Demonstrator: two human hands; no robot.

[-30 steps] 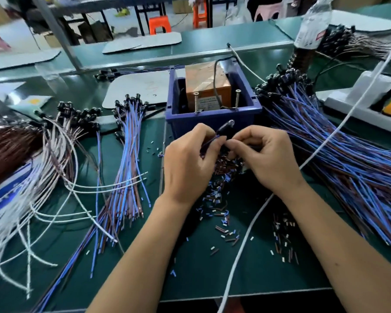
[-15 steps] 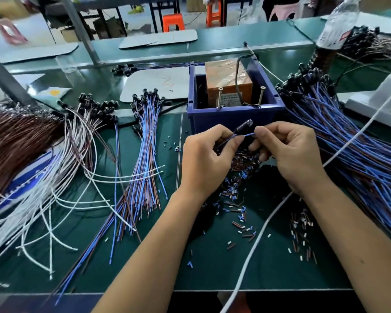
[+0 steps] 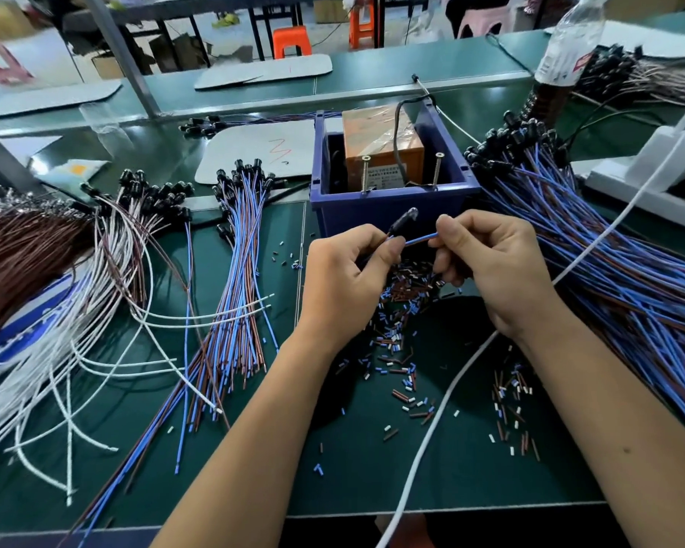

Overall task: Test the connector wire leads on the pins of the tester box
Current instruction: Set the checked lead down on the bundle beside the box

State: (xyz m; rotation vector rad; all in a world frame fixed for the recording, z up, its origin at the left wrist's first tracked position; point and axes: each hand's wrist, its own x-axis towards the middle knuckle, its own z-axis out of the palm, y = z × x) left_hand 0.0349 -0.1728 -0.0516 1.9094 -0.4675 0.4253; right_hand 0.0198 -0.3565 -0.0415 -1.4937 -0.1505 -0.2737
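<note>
Green bench (image 3: 471, 460) is buried in wire: big blue and brown bundle (image 3: 617, 270) on the right, white ones (image 3: 76, 310) on the left. Blue tester box (image 3: 392, 207) sits at the middle, two screw-like pins (image 3: 364, 172) sticking up inside. Just in front of it, left hand (image 3: 345, 282) pinches the black connector (image 3: 402, 223), grip tight, and right hand (image 3: 495, 267) pinches its blue lead (image 3: 422, 240). Stripped insulation bits (image 3: 396, 350) lie underneath.

wire leads (image 3: 420, 241) partly hidden in hands
</note>
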